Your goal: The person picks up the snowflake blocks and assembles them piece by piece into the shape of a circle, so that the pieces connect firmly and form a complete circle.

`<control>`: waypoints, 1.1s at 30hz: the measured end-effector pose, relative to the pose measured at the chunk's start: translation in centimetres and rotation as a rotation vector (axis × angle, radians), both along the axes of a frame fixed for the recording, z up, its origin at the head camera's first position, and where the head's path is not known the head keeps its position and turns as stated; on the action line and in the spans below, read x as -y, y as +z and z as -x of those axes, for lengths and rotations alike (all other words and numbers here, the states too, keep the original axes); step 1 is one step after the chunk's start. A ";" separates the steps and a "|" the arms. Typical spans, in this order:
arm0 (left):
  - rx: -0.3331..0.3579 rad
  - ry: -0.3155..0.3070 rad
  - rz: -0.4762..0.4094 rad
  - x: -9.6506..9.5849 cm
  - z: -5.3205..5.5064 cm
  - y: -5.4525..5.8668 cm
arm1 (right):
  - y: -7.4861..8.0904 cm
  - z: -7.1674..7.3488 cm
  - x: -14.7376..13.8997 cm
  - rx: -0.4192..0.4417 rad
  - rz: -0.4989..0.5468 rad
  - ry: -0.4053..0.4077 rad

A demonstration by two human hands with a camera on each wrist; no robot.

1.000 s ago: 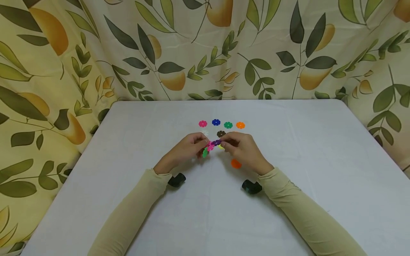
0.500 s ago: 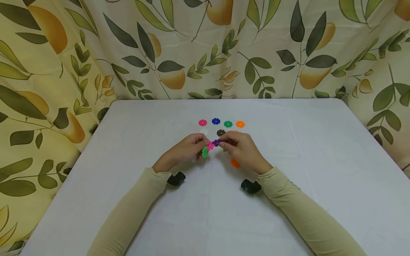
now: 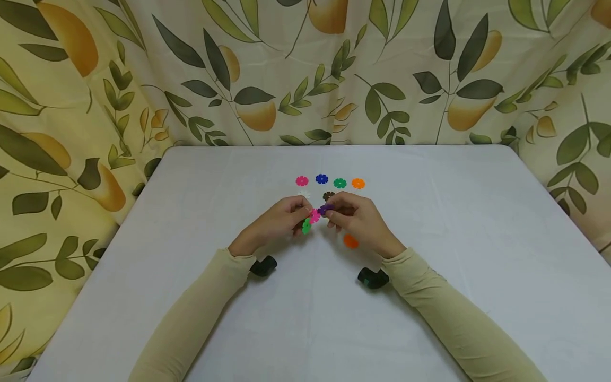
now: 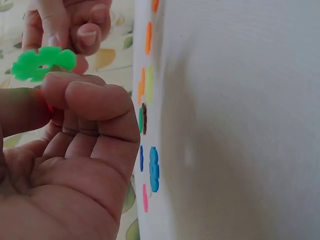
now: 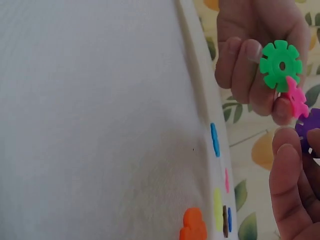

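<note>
Over the table's middle, my left hand (image 3: 277, 220) pinches a pink notched plastic disc (image 3: 314, 216) between thumb and fingers. Joined to that disc is a bright green one (image 3: 306, 226), which hangs below it and shows its face in the right wrist view. My right hand (image 3: 361, 220) pinches a purple notched disc (image 3: 324, 210) right at the pink disc's edge. In the right wrist view the purple disc (image 5: 304, 131) overlaps the pink disc (image 5: 297, 100), partly hidden behind the right fingers. How far their slots are engaged I cannot tell.
Loose discs lie beyond the hands: pink (image 3: 302, 181), blue (image 3: 322, 179), green (image 3: 340, 183), orange (image 3: 358, 183), white (image 3: 304, 195) and brown (image 3: 328, 196). Another orange disc (image 3: 350, 241) sits under the right wrist. Light blue (image 4: 154, 169) and yellow discs (image 4: 149, 85) appear in the left wrist view.
The right fingers have shifted slightly and turned the purple disc, now more covered by them. The yellow disc glimpsed between the hands is hidden now. The left hand barely moves.
</note>
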State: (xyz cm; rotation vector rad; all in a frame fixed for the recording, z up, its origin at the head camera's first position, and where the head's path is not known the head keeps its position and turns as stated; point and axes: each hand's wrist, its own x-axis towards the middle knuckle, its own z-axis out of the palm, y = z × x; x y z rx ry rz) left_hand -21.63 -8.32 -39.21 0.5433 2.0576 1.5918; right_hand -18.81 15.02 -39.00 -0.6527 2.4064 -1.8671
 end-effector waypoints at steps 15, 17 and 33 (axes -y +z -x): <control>-0.052 0.026 0.017 0.3 0.1 0.3 | -0.1 0.0 0.0 -0.080 -0.091 -0.030; -0.057 0.026 0.022 0.3 0.1 0.2 | -0.2 0.0 0.0 -0.080 -0.099 -0.030; -0.082 0.046 0.055 -0.4 -0.1 0.3 | -0.8 0.0 0.4 -0.194 -0.186 -0.017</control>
